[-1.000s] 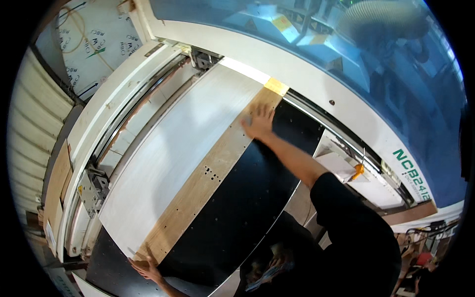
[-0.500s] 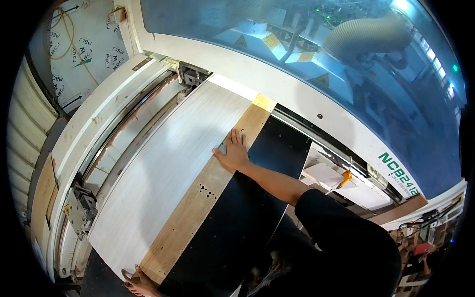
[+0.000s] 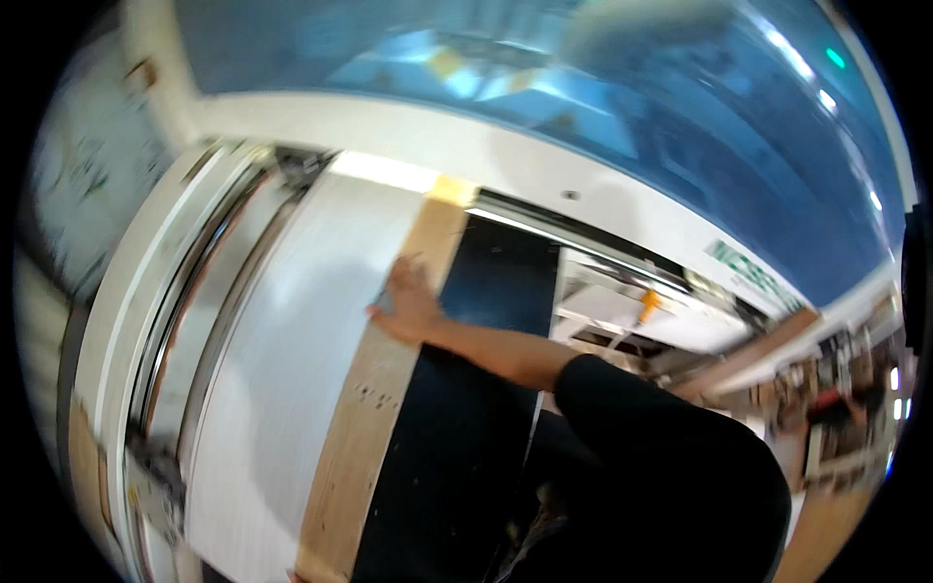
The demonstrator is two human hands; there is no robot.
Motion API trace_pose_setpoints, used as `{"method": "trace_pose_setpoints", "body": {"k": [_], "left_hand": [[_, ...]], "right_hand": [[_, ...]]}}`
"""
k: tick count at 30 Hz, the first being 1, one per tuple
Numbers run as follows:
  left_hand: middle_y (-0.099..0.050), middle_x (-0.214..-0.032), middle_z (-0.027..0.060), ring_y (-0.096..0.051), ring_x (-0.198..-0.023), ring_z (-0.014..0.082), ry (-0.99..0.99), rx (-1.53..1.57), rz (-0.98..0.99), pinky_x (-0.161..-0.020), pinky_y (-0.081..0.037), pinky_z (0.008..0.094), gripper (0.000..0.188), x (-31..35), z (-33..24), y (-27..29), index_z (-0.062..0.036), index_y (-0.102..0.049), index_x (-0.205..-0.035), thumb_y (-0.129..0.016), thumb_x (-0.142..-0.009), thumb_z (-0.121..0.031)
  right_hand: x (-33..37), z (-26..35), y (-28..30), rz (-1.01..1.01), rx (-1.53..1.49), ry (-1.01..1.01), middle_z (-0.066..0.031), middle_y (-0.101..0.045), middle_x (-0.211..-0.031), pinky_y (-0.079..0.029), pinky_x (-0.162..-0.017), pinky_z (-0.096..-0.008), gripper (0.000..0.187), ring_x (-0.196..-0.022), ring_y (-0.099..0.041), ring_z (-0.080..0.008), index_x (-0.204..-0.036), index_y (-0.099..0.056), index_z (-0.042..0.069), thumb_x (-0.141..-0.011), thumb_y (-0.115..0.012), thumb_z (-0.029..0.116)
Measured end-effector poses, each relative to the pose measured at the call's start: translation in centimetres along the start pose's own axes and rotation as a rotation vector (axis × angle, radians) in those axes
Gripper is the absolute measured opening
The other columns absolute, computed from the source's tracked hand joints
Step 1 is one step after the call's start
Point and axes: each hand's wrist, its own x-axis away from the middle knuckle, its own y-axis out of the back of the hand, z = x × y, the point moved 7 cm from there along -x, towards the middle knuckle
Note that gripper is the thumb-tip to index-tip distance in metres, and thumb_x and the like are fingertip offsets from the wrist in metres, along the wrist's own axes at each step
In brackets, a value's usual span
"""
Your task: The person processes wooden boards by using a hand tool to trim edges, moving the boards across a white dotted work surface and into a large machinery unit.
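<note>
My right hand lies palm down with its fingers apart on a light brown wooden strip, near the strip's far half. Its thumb reaches over the edge of a long white wood-grain panel beside the strip on the left. Only a sliver of my left hand shows at the lower edge, by the near end of the strip; its fingers are mostly out of view. Small dark holes dot the strip. To its right lies a black board. The picture is smeared by motion.
A white machine frame with a blue transparent cover spans the far side. Along the left runs a pale machine rail with a metal clamp. An orange-handled tool hangs at the right opening, past the black board.
The whole view has swung, so the machine and panel appear further left. My left hand has nearly slipped out at the lower edge. My right hand still rests on the strip.
</note>
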Motion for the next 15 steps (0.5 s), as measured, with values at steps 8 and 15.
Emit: {"method": "trace_pose_setpoints", "body": {"k": [8, 15], "left_hand": [[-0.041, -0.15, 0.0273, -0.041, -0.136, 0.0488, -0.512, 0.245, 0.127, -0.1, -0.041, 0.0686, 0.082, 3.5, -5.5, 0.9, -0.0272, -0.055, -0.143, -0.065, -0.08, -0.08], [-0.047, -0.143, 0.0267, -0.046, -0.13, 0.0467, -1.025, 0.413, 0.032, -0.098, -0.044, 0.0649, 0.075, 10.1, -11.6, 0.7, -0.0218, -0.058, -0.139, -0.065, -0.084, -0.073]], "right_hand": [[1.5, -1.3, 1.0, 0.001, -0.029, -0.072, -0.0344, -0.021, -0.164, -0.004, -0.127, -0.0575, 0.094, -0.157, -0.012, -0.0451, -0.154, -0.027, -0.016, -0.098, -0.052, 0.055], [8.4, -2.6, -4.1, -0.134, -0.308, 0.097, -0.0364, -0.029, -0.159, -0.013, -0.125, -0.0618, 0.08, -0.152, -0.021, -0.0498, -0.15, -0.035, -0.013, -0.09, -0.062, 0.031]]}}
